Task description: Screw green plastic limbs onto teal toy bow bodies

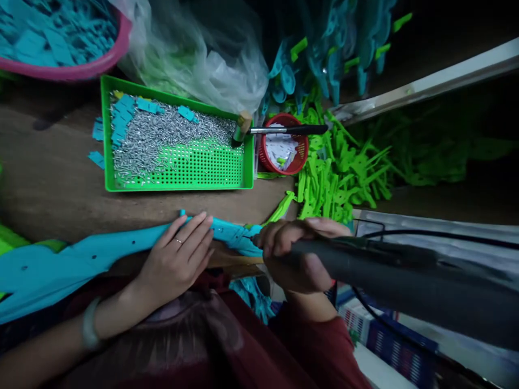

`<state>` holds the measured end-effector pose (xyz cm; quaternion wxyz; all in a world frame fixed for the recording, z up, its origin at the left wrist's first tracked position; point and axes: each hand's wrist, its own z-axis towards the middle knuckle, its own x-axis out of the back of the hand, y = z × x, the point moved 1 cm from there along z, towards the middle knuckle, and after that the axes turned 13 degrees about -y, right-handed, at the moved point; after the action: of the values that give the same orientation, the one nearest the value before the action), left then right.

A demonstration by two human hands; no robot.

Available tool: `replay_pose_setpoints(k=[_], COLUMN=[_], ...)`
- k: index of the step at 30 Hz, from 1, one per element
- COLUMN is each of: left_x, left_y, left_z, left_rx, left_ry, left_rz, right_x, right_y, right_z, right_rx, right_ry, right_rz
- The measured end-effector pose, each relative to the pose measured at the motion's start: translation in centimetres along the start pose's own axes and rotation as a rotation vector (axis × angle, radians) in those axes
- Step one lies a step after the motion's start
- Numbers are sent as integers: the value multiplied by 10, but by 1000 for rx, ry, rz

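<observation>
A long turquoise plastic part (117, 246) with small dark holes runs along the table's near edge. My left hand (184, 246) lies over it, fingers stretched out and pressing on top; the thumb is hidden. From the right, my right hand (295, 254) wraps round a dark electric screwdriver (389, 275) with a cable. Its thin bit points left and meets the right end of the turquoise part, just beside my fingers. Whether a screw sits under the tip, I cannot make out.
Beyond my hands stands a green tray (178, 188) of small metal screws and turquoise pieces. A hammer (284, 129) rests across it and a red basket (265, 159). Green plastic parts (336, 173) pile up at right; a pink-rimmed tub (77, 70) stands back left, beside a plastic bag (211, 70).
</observation>
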<state>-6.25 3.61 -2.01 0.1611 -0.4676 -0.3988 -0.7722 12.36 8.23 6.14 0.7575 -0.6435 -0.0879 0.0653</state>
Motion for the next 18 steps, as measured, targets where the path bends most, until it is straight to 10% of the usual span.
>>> replay_pose_setpoints(k=[7,18], left_x=[1,1], left_y=[0,0], left_z=[2,1], left_rx=[-6,1], left_ry=[-26,-33], left_rz=[22,12], right_x=[-7,-4], right_y=[24,33], right_z=[-10,-21], right_rx=[204,96], right_ry=[0,-109], right_rz=[-17,-15])
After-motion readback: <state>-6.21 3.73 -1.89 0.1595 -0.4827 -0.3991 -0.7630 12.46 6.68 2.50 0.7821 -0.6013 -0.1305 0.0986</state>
